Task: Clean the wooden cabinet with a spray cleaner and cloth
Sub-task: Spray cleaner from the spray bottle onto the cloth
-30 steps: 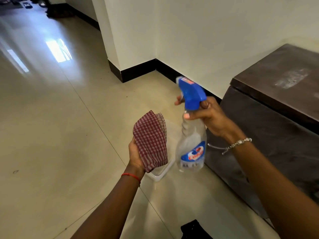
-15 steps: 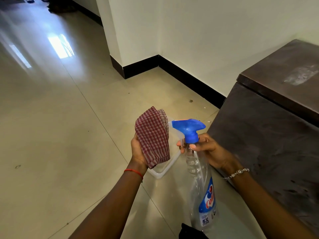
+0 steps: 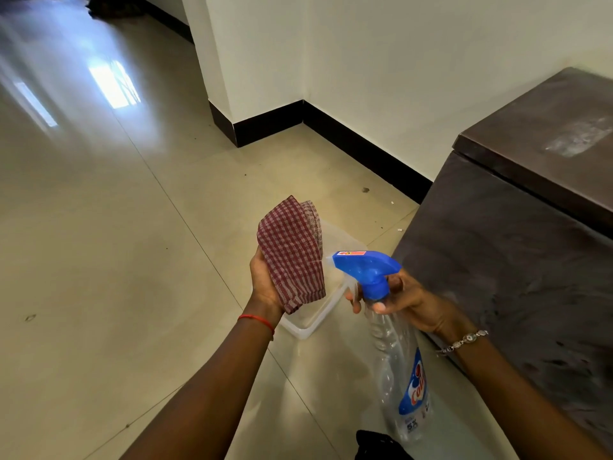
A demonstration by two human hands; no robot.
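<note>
We see the tiled floor (image 3: 99, 260) spread across the left. Our left hand (image 3: 265, 283) is raised palm up, fingers folded around a checked cloth (image 3: 292, 254) that drapes over the palm. Below and behind it, a clear tray (image 3: 308, 327) lies on the floor. Just right of the cloth, the blue nozzle (image 3: 361, 263) points at it, nearly touching. Our right hand (image 3: 408, 303) wraps the neck of the bottle (image 3: 404, 376), a finger on the trigger; the bottle hangs tilted down. At far right the cabinet (image 3: 514, 260) stands against the wall (image 3: 398, 61), its dark top smudged.
</note>
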